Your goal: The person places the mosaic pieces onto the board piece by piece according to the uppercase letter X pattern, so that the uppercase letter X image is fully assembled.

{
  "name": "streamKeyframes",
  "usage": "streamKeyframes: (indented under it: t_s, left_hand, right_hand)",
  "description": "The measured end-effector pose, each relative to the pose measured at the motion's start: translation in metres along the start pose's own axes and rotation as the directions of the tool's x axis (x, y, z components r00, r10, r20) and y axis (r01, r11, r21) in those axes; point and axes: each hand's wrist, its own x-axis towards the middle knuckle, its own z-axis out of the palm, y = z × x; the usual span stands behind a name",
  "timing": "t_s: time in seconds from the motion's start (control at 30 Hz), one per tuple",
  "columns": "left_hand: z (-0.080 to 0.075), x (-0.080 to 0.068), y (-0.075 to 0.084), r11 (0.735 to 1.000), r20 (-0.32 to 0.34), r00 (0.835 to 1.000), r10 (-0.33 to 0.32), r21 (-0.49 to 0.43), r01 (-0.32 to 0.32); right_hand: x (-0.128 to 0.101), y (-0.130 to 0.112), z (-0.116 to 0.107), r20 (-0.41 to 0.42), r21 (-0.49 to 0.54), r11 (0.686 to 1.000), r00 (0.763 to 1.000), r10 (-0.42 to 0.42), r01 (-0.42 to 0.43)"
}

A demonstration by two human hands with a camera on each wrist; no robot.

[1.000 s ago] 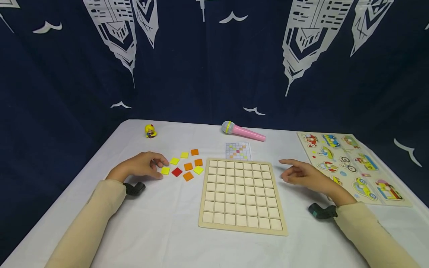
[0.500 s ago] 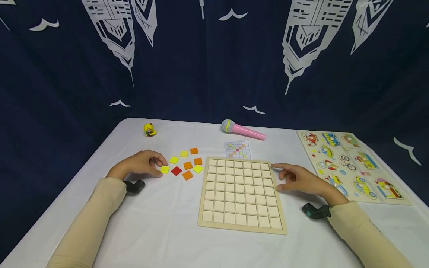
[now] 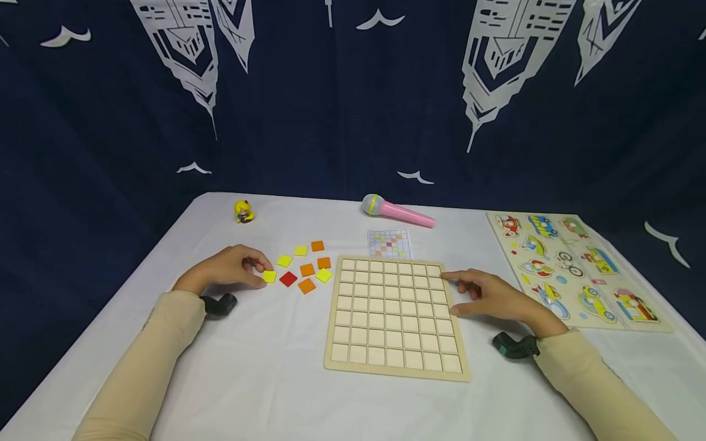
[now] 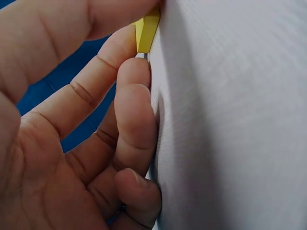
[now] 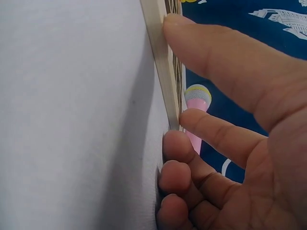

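Observation:
My left hand (image 3: 234, 268) rests on the table at the left, with thumb and index finger at opposite sides of a yellow square tile (image 3: 268, 277), pinching it. In the left wrist view that yellow tile (image 4: 147, 33) shows between the thumb and index fingertip, its top partly hidden by the thumb. Just right of it lie a red tile (image 3: 288, 279) and several loose orange and yellow tiles. A wooden grid board (image 3: 394, 306) lies flat in the middle. My right hand (image 3: 493, 295) touches its right edge with the thumb and index fingertips; the other fingers curl loosely near the cloth.
Behind the board is a small printed pattern card (image 3: 389, 244), and beyond that a pink microphone (image 3: 405, 213). A yellow-haired figurine (image 3: 243, 211) stands at the back left. On the right lies a picture puzzle board (image 3: 573, 269). A dark curtain (image 3: 342, 110) hangs behind the table.
The right hand has moved left from beside the board until its fingertips meet the edge. The left fingers have closed slightly on the yellow tile. The head view has shifted a little.

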Motion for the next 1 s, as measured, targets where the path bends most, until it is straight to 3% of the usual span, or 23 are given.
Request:
streamKeyframes:
  t_s: [0.53,0.77,1.0]
  left_hand:
    - [0.002,0.000,0.001,1.000,-0.047,0.999,0.006,-0.010,-0.007]
    - [0.003,-0.001,0.009,0.998,-0.081,0.995,0.067,-0.009,-0.068]
    - [0.006,0.000,0.024,0.991,-0.117,0.985,0.126,0.051,-0.121]
  right_hand:
    - [0.000,0.000,-0.001,0.001,-0.021,1.000,1.000,-0.014,0.014]
    - [0.000,0.000,0.000,0.006,-0.018,1.000,1.000,-0.002,0.002]
    - [0.001,-0.001,-0.001,0.015,-0.013,1.000,1.000,0.011,-0.011]
